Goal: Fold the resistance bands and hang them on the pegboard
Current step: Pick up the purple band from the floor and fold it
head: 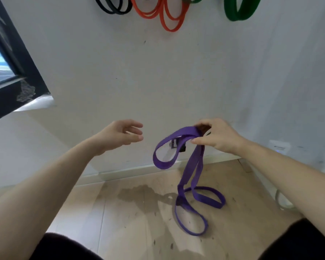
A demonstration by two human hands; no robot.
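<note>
Head cam looking down: right hand point(218, 136) has the purple band point(193, 162) bunched up, fingers and thumb curled round the top of it. One loop sticks out to the left of those fingers, two strands drop straight below them, and the rest lies in loops on the wood floor point(120, 212). Left hand point(120, 135) holds nothing, fingers loosely spread and pointing at the band, with a clear gap between. Way above both sets of fingers, up the white wall point(158, 72), hang black bands point(113, 6), orange bands point(169, 15) and a green band point(240, 10).

Soft daylight (window point(0, 59) left), edges warped.
</note>
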